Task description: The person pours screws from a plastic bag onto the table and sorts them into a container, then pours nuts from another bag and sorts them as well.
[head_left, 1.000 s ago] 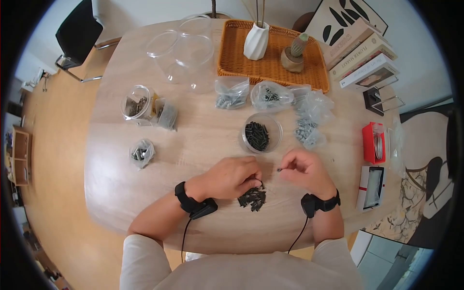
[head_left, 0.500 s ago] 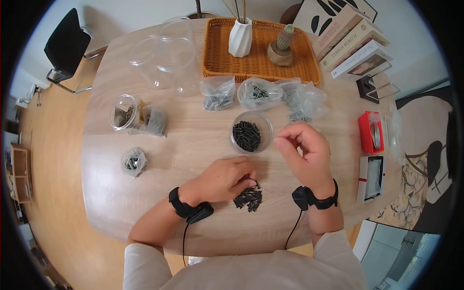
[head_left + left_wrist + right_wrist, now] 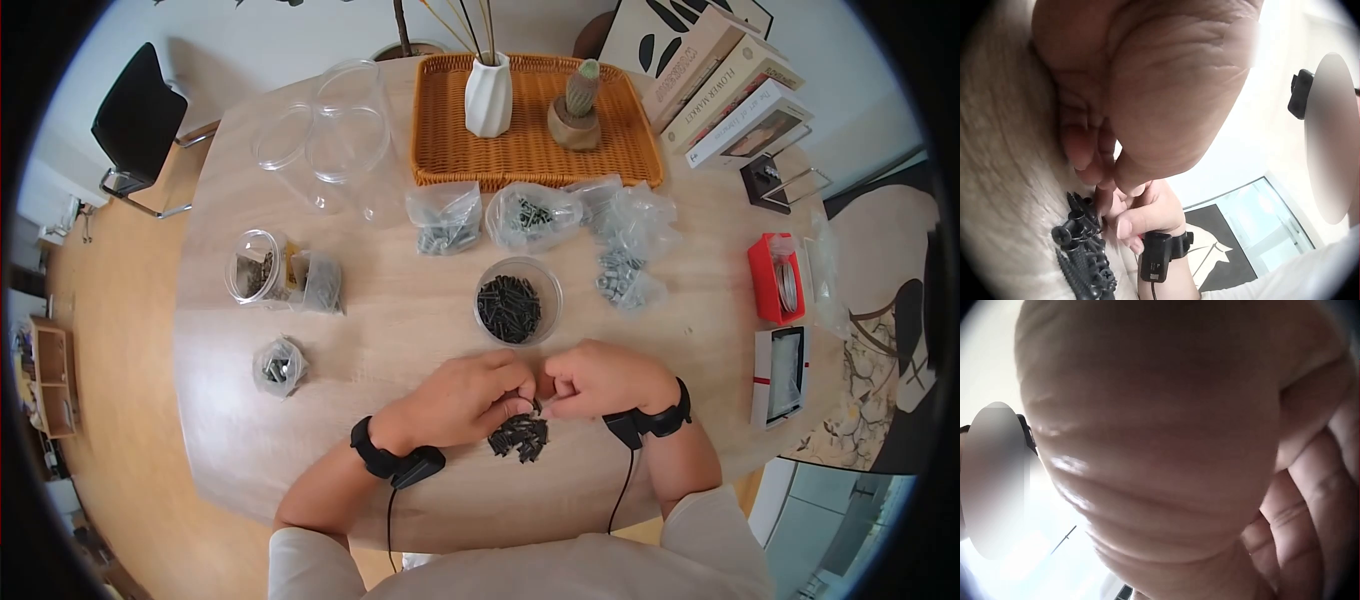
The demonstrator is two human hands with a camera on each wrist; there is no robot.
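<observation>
In the head view, my left hand (image 3: 458, 400) pinches a small black screw (image 3: 537, 406) at its fingertips, just above a loose pile of black screws (image 3: 519, 438) on the table. My right hand (image 3: 615, 380) comes in from the right, its bent fingers and thumb close against the left fingertips; whether they hold anything is hidden. A round clear tub (image 3: 556, 318) of black screws (image 3: 508, 308) stands beyond both hands. The left wrist view shows the screw pile (image 3: 1088, 256) below the left fingers. The palm of my right hand (image 3: 1160, 425) fills the right wrist view.
Bags of hardware (image 3: 445, 218) line the wicker tray (image 3: 440, 150), which holds a vase (image 3: 489, 98) and cactus (image 3: 583, 88). Clear containers (image 3: 345, 140), a jar (image 3: 257, 268) and a small bag (image 3: 280, 367) stand left; a red box (image 3: 768, 280) and white box (image 3: 764, 380) right.
My right hand has moved from beside the tub down and left to my left fingertips. The small screw at its fingertips a second ago is no longer visible there. My left hand stays beside the pile.
</observation>
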